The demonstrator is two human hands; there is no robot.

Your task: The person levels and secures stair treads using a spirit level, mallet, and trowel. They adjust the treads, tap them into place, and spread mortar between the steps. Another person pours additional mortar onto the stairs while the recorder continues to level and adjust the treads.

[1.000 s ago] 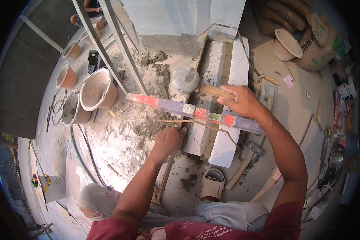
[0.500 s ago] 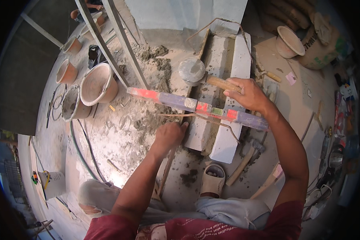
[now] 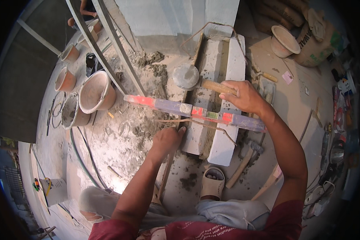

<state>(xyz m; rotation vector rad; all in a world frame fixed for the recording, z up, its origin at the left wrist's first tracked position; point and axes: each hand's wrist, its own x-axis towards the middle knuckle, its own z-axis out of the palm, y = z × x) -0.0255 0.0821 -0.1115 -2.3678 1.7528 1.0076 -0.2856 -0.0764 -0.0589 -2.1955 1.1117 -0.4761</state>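
A mallet with a round grey head and a wooden handle is in my right hand, its fingers wrapped round the handle. The head is over the left edge of two pale blocks laid side by side, with a mortar-smeared gap between them. My left hand is closed on a long narrow strip along the blocks' left side. Across the blocks lies a red and purple spirit level, just beyond a bent rusty rod. My right forearm covers the level's right end.
Mortar-stained buckets stand at left by two leaning metal bars. A hammer lies right of my sandal, and a trowel farther off. Sacks and another bucket are at far right. A person is at far left.
The view has shifted slightly, so the far things sit a little lower. Both hands keep their grips, and the mallet and level stay in nearly the same place over the blocks.
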